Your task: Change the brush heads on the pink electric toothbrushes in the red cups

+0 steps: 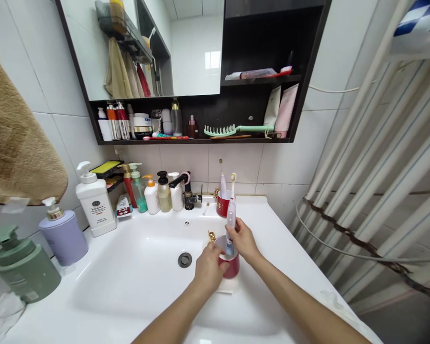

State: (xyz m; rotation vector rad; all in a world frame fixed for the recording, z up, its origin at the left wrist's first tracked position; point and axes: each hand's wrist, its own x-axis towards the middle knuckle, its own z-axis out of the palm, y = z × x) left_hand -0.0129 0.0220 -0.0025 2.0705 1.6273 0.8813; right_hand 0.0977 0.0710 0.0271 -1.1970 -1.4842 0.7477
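My right hand (244, 239) is closed round a pale pink electric toothbrush (231, 215), which stands upright with its bristles at the top. Its lower end is at the mouth of a red cup (232, 270) with a white inside and a gold handle (211, 236). My left hand (208, 267) grips that cup from the left, thumb toward the near side. Just behind, a second red cup (222, 204) stands on the sink's back ledge with a pink brush handle (223, 184) sticking up from it.
The white sink (136, 277) has a drain (185, 260) and a black faucet (188, 193). Several pump bottles line its left and back edges, among them a green one (23, 267). A mirror cabinet (196, 142) hangs above. Pipes (376, 157) run along the right wall.
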